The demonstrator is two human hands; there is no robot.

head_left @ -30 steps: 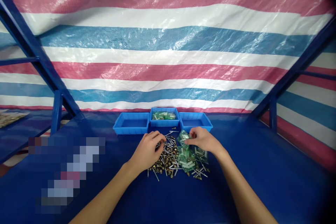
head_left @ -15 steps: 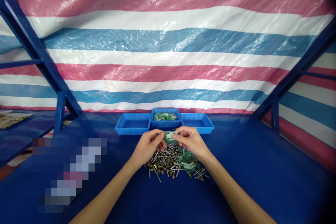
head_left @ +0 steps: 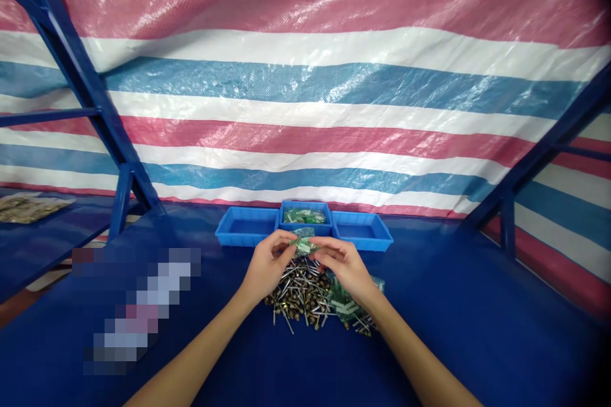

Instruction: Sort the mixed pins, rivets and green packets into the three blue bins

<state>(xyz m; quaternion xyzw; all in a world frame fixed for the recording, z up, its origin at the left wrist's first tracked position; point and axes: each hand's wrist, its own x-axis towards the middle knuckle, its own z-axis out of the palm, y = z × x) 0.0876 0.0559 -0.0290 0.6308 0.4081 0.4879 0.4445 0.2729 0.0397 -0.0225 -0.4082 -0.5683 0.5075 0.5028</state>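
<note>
A small clear plastic bag (head_left: 304, 245) with pale pieces inside, greenish in tint, is held up between both hands. My left hand (head_left: 266, 265) pinches its left side between thumb and fingers. On the right side, my right hand (head_left: 347, 266) has its thumb and fingers closed on the bag. Just below lies a heap of metal pins with brass-coloured heads (head_left: 300, 302), partly hidden by the hands. More greenish plastic bags (head_left: 344, 306) rest at the heap's right, beneath my right wrist.
Behind the hands, a middle blue bin (head_left: 306, 227) contains similar green bags. A left blue bin (head_left: 247, 240) and a right blue bin (head_left: 363, 244) flank it. Blue frame posts (head_left: 123, 200) rise at both sides before a striped sheet (head_left: 334, 140). A blurred-out patch (head_left: 153, 305) covers something at left.
The bag between my hands has shifted and now bulges upward, and my right fingers have changed their hold. The whole view has turned slightly.
</note>
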